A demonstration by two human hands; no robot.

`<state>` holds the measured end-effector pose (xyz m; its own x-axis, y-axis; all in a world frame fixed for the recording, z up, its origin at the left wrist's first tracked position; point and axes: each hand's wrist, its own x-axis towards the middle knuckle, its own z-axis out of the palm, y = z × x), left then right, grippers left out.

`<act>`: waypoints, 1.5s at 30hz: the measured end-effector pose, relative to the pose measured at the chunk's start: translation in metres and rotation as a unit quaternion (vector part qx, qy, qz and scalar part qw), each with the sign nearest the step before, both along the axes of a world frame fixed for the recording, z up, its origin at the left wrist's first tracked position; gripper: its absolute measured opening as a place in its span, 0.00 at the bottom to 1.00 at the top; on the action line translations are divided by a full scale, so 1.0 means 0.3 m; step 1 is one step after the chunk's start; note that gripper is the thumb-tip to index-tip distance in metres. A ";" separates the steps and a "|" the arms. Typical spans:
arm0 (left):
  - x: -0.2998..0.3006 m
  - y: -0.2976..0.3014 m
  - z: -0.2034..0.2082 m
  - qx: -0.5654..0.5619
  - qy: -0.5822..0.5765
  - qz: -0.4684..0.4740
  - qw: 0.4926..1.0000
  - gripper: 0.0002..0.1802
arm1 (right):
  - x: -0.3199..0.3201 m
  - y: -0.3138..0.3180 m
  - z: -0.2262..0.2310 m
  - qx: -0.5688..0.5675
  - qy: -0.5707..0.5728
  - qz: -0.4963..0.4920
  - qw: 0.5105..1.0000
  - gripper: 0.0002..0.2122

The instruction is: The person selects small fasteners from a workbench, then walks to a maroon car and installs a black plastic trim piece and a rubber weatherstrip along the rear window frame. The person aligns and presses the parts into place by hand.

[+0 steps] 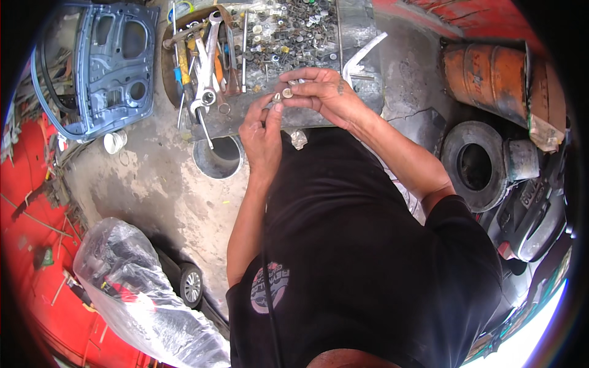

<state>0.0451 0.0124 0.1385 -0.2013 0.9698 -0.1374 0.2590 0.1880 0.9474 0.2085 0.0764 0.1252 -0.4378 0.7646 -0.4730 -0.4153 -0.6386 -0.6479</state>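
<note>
The left hand (pixel 262 129) is narrowed to a pinch, thumb and forefinger closed on a small pale fastener (pixel 277 97). The right hand (pixel 325 92) holds a small, round-headed, cream-coloured clip (pixel 288 93) between its fingers, just beside the first piece; whether the two touch cannot be told. Both pieces are above the near edge of a grey, worn worktable (pixel 359 18), below a wide scatter of small black, grey and white fasteners (pixel 288 37).

The step in hand looks like handling or comparing these two pieces. A light fingertip pinch should serve best, since hard squeezing could flick such small parts away. Turning each piece so that head and stem both show would make comparison easier. Working further in over the tabletop seems safer: a dropped piece could fall past the edge, near the open grey cylindrical bucket (pixel 215 169) on the floor.

As for writing, the person's black cloth shirt (pixel 368 257) bears a round, pale printed emblem (pixel 270 288) with lettering around it. The rusty orange metal barrel (pixel 491 76) shows faded dark marks, and a dark panel (pixel 529 197) at right carries light characters.
</note>
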 end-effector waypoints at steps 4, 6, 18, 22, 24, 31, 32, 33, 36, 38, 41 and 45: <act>-0.001 -0.003 0.005 -0.006 -0.016 0.009 1.000 0.13 | 0.005 0.000 -0.012 -0.013 0.028 0.007 0.999 0.15; -0.001 -0.004 0.007 -0.007 -0.019 0.006 1.000 0.13 | 0.003 0.002 -0.002 -0.024 0.042 0.005 0.999 0.15; -0.002 0.005 0.007 0.003 -0.025 -0.003 1.000 0.14 | 0.005 0.008 -0.006 -0.070 0.118 -0.002 0.991 0.20; 0.006 0.008 0.018 0.005 -0.054 -0.002 0.999 0.14 | 0.010 0.004 -0.012 -0.052 0.127 0.024 0.990 0.21; 0.008 0.008 0.021 -0.001 -0.053 -0.005 0.999 0.13 | 0.012 0.000 -0.019 -0.045 0.134 0.018 0.990 0.21; 0.007 -0.008 -0.006 -0.021 0.036 -0.018 0.999 0.12 | 0.020 -0.034 -0.038 0.023 0.006 0.038 0.999 0.14; 0.006 -0.012 -0.017 -0.036 0.053 -0.022 0.998 0.12 | 0.029 -0.038 -0.059 0.020 -0.011 0.060 0.998 0.13; 0.004 -0.018 -0.024 -0.030 0.092 -0.036 0.995 0.12 | 0.029 -0.046 -0.074 0.015 -0.025 0.085 0.996 0.12; 0.009 -0.029 -0.044 -0.019 0.187 -0.078 0.979 0.12 | 0.034 -0.063 -0.086 0.005 -0.043 0.095 0.995 0.10; 0.014 -0.039 -0.060 -0.019 0.223 -0.102 0.969 0.12 | 0.042 -0.070 -0.107 0.004 -0.055 0.101 0.993 0.09; 0.019 -0.041 -0.079 -0.009 0.239 -0.115 0.964 0.11 | 0.048 -0.071 -0.115 -0.010 -0.072 0.105 0.992 0.08; 0.019 -0.039 -0.112 0.002 0.227 -0.139 0.964 0.13 | 0.076 -0.067 -0.165 -0.011 -0.112 0.138 0.984 0.07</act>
